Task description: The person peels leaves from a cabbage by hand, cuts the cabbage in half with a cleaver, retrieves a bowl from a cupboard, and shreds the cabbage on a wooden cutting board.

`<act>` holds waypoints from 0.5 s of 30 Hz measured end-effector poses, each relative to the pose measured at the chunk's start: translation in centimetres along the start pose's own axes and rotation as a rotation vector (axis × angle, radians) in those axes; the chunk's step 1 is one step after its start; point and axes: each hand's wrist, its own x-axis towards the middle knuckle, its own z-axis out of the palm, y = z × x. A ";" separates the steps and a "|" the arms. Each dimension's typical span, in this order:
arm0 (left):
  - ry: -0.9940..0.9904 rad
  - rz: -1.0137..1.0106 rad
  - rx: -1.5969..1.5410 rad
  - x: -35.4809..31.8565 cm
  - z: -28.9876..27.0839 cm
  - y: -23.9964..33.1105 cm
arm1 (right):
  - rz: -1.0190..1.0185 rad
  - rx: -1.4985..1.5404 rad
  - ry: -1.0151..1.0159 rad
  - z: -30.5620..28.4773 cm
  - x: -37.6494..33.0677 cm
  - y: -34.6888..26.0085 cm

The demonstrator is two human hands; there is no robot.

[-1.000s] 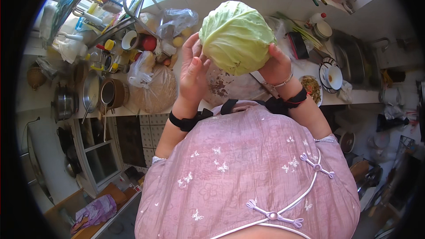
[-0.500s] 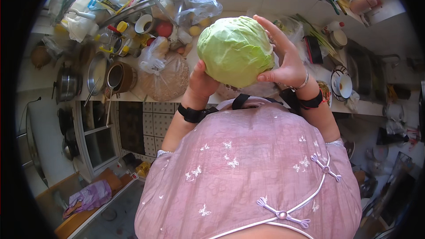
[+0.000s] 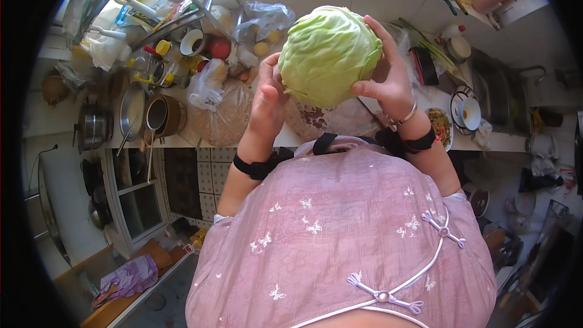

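A round, pale green cabbage [image 3: 331, 54] is raised above the counter in front of me. My right hand [image 3: 393, 88] grips it from the right, with the thumb on the near side and the fingers wrapped over the far right edge. Against its left side rests my left hand [image 3: 266, 103], its thumb standing a little off the leaves and some fingers hidden behind. Below the cabbage lies a round, stained chopping board [image 3: 328, 120]. Partly covered by my right wrist, a flat pale edge shows on the board; its kind I cannot make out.
Left of the board sits a clear plastic bag of brown grainy stuff [image 3: 221, 115], then a brown pot [image 3: 165, 114] and a metal pan [image 3: 133, 109]. To the right are a plate of food [image 3: 438, 123], white bowls [image 3: 469, 113], a dark phone [image 3: 424, 65], green onions [image 3: 434, 45] and a sink [image 3: 501, 97].
The cabbage has moved up and slightly right and has been turned in my hands. My left hand has shifted upward along its side, its thumb now off the leaves. More of the board shows.
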 end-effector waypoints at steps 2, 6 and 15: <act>-0.014 -0.186 -0.110 -0.4 0.8 0.3 | -0.033 -0.174 -0.044 -0.2 0.4 -0.8; -0.085 -0.304 -0.251 -1.0 0.6 -2.8 | -0.148 -0.505 -0.211 -1.2 0.9 -1.3; 0.102 0.082 -0.133 -0.3 0.6 -5.1 | -0.329 -1.061 0.122 3.5 -1.3 -1.5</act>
